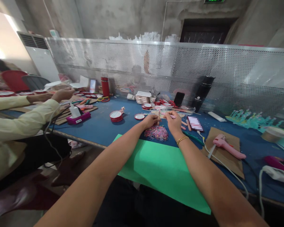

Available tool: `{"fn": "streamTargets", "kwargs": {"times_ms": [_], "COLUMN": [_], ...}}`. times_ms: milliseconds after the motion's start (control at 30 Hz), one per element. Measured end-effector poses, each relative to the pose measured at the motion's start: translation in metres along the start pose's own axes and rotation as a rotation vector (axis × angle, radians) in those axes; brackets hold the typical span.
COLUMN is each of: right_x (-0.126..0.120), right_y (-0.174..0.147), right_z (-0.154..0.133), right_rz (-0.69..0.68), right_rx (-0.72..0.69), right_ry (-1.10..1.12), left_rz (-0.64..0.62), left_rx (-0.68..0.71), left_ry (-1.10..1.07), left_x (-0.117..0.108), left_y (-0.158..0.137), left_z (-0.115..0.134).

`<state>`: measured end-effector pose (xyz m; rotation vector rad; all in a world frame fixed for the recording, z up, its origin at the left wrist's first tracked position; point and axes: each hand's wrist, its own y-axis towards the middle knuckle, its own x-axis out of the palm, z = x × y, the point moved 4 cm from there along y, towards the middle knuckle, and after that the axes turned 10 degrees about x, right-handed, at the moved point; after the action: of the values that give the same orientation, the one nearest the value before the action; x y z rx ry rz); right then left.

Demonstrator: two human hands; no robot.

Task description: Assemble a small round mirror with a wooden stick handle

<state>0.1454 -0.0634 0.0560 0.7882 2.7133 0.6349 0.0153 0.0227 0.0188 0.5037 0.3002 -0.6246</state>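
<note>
My left hand (pixel 150 121) is closed in a pinch on a thin, pinkish-tan stick (pixel 159 116) that stands upright from the fingertips. Just to its right, my right hand (pixel 174 123) is curled around a short pink pen-like stick (pixel 172 116); its exact kind is too small to make out. Below the two hands lies a tangled pile of pink and purple strands (pixel 157 133). A green sheet (pixel 159 170) spreads under my forearms and hangs over the table's front edge.
On the blue table (pixel 99 126) a pink glue gun (pixel 227 146) lies on cardboard at right. Red-rimmed round pieces (pixel 115 116) are stacked at left. A black flask (pixel 203 94) and a red flask (pixel 105 86) stand near the perforated screen (pixel 123 56). Another person's hands (pixel 62 93) work at far left.
</note>
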Motion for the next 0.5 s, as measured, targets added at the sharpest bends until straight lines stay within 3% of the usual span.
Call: {"fn": "streamTargets", "kwargs": {"times_ms": [500], "right_x": [0.001], "right_y": [0.003], "right_z": [0.007], "right_rz": [-0.002], "right_rx": [0.042], "right_ry": [0.064], "left_rz": [0.021], "left_rx": [0.015], "left_ry": [-0.044], "left_x": [-0.001], "left_y": [0.000], "left_z": [0.001]}}
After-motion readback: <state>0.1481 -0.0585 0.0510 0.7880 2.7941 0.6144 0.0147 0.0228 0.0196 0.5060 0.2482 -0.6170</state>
